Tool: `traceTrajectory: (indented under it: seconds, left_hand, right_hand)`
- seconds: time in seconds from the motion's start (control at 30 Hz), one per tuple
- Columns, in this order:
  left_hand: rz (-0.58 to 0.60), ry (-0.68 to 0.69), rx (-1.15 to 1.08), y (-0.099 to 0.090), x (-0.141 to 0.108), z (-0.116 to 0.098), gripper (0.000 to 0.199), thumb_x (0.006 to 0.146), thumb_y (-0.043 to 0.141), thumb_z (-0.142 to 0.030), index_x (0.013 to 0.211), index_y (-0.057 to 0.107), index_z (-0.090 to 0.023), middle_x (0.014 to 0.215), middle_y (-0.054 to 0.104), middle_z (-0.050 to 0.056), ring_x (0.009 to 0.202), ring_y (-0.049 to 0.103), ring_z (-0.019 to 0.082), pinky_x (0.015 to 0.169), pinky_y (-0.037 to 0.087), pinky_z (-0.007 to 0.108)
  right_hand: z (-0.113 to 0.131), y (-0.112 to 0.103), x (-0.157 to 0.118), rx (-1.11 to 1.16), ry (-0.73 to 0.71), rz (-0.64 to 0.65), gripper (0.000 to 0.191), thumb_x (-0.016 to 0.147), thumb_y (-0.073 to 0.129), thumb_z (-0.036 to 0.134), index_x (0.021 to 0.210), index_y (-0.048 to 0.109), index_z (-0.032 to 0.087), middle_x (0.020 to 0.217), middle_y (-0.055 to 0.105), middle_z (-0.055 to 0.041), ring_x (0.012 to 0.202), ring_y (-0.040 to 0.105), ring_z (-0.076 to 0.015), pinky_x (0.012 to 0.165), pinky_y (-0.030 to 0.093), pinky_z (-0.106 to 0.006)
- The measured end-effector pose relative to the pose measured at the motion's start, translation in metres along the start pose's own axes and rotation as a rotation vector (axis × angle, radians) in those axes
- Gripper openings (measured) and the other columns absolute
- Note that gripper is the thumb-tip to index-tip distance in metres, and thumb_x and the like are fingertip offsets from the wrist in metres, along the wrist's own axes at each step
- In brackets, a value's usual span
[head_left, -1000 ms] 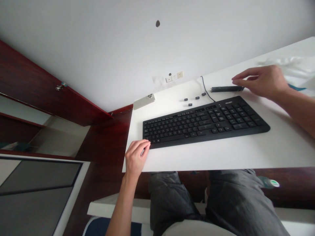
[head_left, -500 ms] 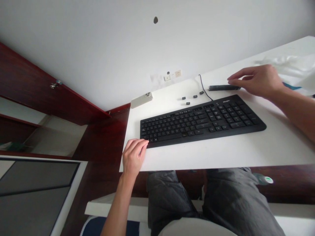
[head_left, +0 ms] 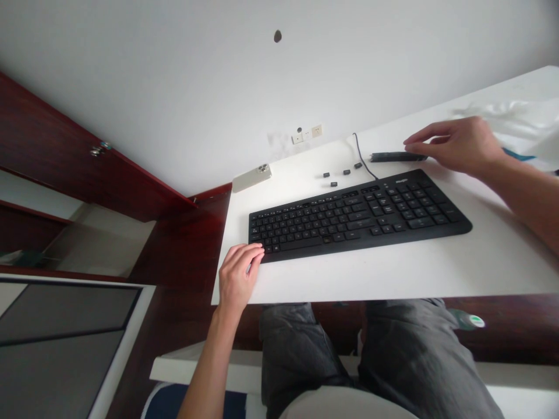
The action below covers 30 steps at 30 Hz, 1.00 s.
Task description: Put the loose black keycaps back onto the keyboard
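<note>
- Left hand [head_left: 238,276]: fingers curled, tips at the near-left corner of a black plastic full-size keyboard [head_left: 358,218]; any grip cannot be told.
- Right hand [head_left: 454,145]: fingers half open, tips over the right end of a slim black bar [head_left: 395,156], not closed on it.
- 4 small black plastic pieces [head_left: 346,172]: left of those fingertips, near a thin black cable [head_left: 364,169].

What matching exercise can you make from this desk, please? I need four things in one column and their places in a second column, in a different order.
Things:
1. left hand
2. right hand
3. phone
4. small black pieces

Places:
A. beyond the keyboard, beside a cable
B. at the far left of the desk
C. at the keyboard's near left corner
D. at a black bar

Pairs: 1-C, 2-D, 3-B, 4-A
</note>
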<state>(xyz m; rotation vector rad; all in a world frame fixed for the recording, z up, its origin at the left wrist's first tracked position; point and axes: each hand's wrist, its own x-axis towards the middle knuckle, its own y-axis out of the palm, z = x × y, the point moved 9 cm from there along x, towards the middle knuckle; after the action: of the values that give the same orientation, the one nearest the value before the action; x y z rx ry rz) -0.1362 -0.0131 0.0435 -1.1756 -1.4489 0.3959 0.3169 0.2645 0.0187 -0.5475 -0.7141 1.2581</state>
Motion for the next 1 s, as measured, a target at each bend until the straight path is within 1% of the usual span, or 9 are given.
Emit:
traceTrajectory:
  seconds: [0.1,0.23,0.37,0.5,0.6,0.8,1.0]
  left_hand:
    - [-0.021,-0.003,-0.018,-0.002,0.0,0.002,0.015,0.1,0.069,-0.014,0.105,0.079,-0.024,0.111,0.083,0.005,0.104,0.076,0.022,0.098,0.061,0.041]
    - [-0.033,-0.016,-0.043,-0.003,0.0,0.004,0.014,0.099,0.071,-0.013,0.103,0.08,-0.023,0.109,0.083,0.004,0.104,0.076,0.021,0.097,0.062,0.04]
    - [-0.046,0.024,0.01,-0.004,0.0,0.0,0.017,0.097,0.073,-0.011,0.104,0.081,-0.024,0.11,0.084,0.003,0.105,0.074,0.022,0.098,0.062,0.04]
    - [-0.071,0.076,0.11,-0.006,0.001,-0.006,0.017,0.094,0.076,-0.011,0.102,0.082,-0.025,0.108,0.084,0.003,0.103,0.07,0.025,0.095,0.061,0.042]
    - [-0.073,0.088,0.144,-0.006,0.001,-0.009,0.017,0.094,0.076,-0.011,0.102,0.082,-0.024,0.105,0.083,0.003,0.099,0.068,0.024,0.093,0.06,0.041]
    - [-0.079,0.099,0.168,-0.006,-0.001,-0.015,0.021,0.094,0.075,-0.009,0.107,0.081,-0.023,0.106,0.083,0.004,0.098,0.07,0.023,0.092,0.06,0.04]
    - [-0.059,0.069,0.141,-0.004,-0.002,-0.018,0.021,0.092,0.075,-0.007,0.107,0.078,-0.022,0.105,0.083,0.004,0.096,0.073,0.021,0.092,0.06,0.038]
  right_hand:
    - [0.003,0.0,-0.003,-0.008,-0.002,0.019,0.021,0.09,0.08,0.039,0.108,0.086,0.028,0.101,0.082,-0.0054,0.099,0.073,-0.0239,0.087,0.052,-0.037]
    - [0.005,-0.001,-0.005,0.008,0.007,0.037,0.022,0.091,0.079,0.038,0.109,0.085,0.027,0.104,0.082,-0.0068,0.099,0.073,-0.0233,0.086,0.051,-0.037]
    - [0.004,0.0,-0.004,-0.006,-0.011,0.055,0.022,0.093,0.078,0.039,0.11,0.085,0.028,0.107,0.081,-0.0061,0.1,0.072,-0.0217,0.086,0.05,-0.036]
    - [0.005,0.0,-0.005,-0.019,-0.011,0.062,0.023,0.094,0.077,0.04,0.11,0.084,0.027,0.102,0.08,-0.0059,0.099,0.071,-0.021,0.083,0.048,-0.036]
    - [0.006,0.0,-0.006,-0.022,0.004,0.063,0.021,0.093,0.079,0.039,0.109,0.085,0.027,0.098,0.08,-0.0053,0.097,0.071,-0.0205,0.083,0.048,-0.036]
    - [0.007,0.001,-0.007,-0.014,0.013,0.059,0.019,0.093,0.08,0.037,0.107,0.085,0.027,0.1,0.081,-0.005,0.095,0.071,-0.0197,0.081,0.049,-0.036]
    - [0.004,0.003,-0.002,-0.024,-0.044,0.054,0.021,0.092,0.079,0.04,0.108,0.085,0.028,0.097,0.08,-0.0058,0.093,0.071,-0.0215,0.08,0.048,-0.037]
